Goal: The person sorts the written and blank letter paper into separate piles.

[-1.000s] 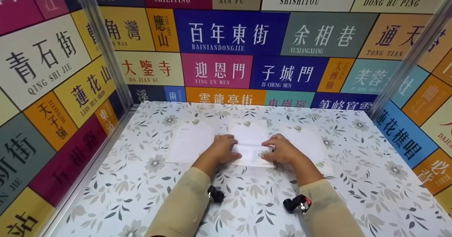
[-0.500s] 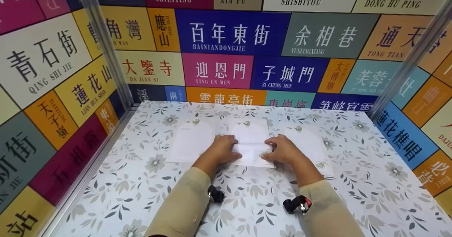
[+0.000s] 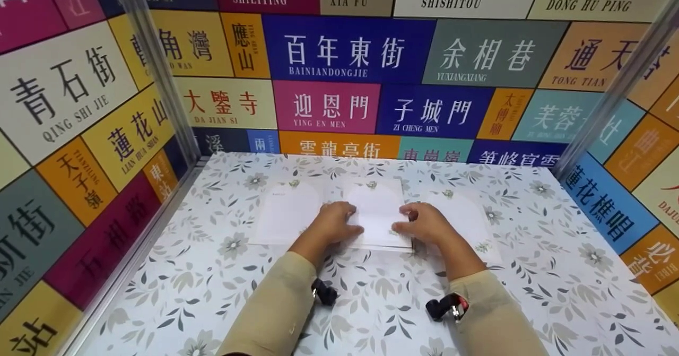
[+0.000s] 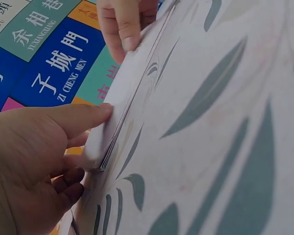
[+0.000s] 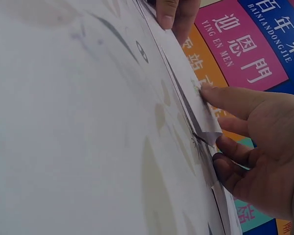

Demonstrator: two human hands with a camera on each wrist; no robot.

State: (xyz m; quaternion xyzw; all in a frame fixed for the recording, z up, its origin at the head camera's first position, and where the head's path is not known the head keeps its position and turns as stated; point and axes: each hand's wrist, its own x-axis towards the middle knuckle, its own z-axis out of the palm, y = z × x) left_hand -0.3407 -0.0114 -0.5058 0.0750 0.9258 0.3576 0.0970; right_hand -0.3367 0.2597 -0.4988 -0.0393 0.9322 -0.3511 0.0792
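Observation:
A stack of white letter paper [image 3: 377,207] with a small leaf print lies in the middle of the table, between two more sheets. My left hand [image 3: 334,223] holds its left edge, thumb on top near the front corner and fingers bent at the side. In the left wrist view, several thin layers show along the paper's front edge [image 4: 108,159]. On the opposite side, my right hand [image 3: 427,223] grips the right edge the same way. The right wrist view shows the top sheet [image 5: 183,78] lifted slightly from the layers below, its corner curling by the fingers.
One printed sheet [image 3: 284,215] lies flat to the left, partly behind the left hand. Another sheet [image 3: 464,215] lies to the right, partly under the right forearm. A floral cloth [image 3: 371,303] covers the table. Walls with coloured name signs [image 3: 347,48] stand behind and at both sides.
The crosswise crease in the middle paper has smoothed out, and a dark gap shows at its front right corner. The right fingers have shifted slightly; the left hand stays nearly still.

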